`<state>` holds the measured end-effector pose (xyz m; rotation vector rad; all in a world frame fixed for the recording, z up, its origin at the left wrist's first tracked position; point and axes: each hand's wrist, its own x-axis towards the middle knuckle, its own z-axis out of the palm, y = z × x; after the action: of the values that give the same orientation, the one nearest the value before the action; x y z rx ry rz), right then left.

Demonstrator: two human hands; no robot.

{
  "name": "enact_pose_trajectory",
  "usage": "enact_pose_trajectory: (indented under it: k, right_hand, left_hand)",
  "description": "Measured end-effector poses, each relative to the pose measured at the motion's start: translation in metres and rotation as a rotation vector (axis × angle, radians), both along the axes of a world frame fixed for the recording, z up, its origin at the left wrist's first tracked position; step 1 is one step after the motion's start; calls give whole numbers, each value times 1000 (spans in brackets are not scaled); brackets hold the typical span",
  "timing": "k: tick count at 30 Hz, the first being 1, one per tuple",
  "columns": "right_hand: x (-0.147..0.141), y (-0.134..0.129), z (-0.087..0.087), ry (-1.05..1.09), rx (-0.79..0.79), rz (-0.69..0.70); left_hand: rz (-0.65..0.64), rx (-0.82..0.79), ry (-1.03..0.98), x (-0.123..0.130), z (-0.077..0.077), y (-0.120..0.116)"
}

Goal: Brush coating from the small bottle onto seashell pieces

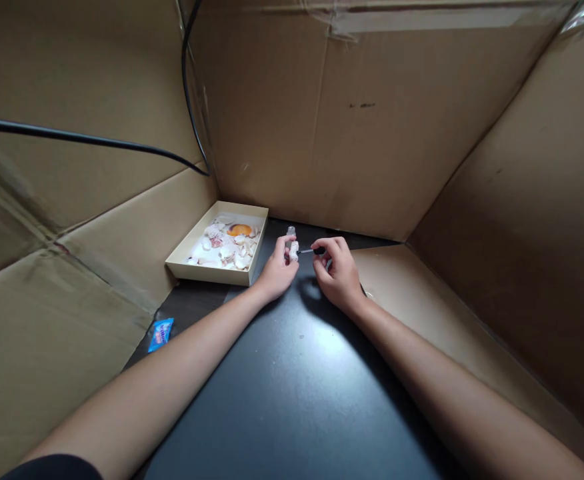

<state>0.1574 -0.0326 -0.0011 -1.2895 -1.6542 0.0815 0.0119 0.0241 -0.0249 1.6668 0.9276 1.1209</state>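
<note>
Near the middle of the view, my left hand has its fingers closed around a small whitish speckled piece, perhaps a shell. A small clear glass bottle shows at the fingertips of the same hand. My right hand pinches the black cap of a thin applicator. The applicator's thin stem points left, and its tip is at or very close to the speckled piece. Both hands are above the dark table.
A cream box with several shells and an orange piece stands at the back left. A blue packet lies beside my left forearm. Cardboard walls surround the table, and a black cable hangs at the upper left.
</note>
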Motion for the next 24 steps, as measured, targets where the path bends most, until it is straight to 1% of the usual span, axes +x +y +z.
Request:
enact_pose_trajectory:
  k: [4, 10, 19, 24]
  right_hand:
    - [-1, -2, 2, 4, 42, 22]
    - [0, -1, 0, -8, 18, 27]
    - [-2, -2, 1, -10, 19, 92]
    - [-1, -2, 2, 12, 53, 64]
  left_hand:
    - [-8, 1, -11, 0, 0, 0]
    - [2, -2, -11, 1, 1, 0]
    - [2, 11, 5, 1, 0, 0]
    - [-8, -7, -15, 0, 0, 0]
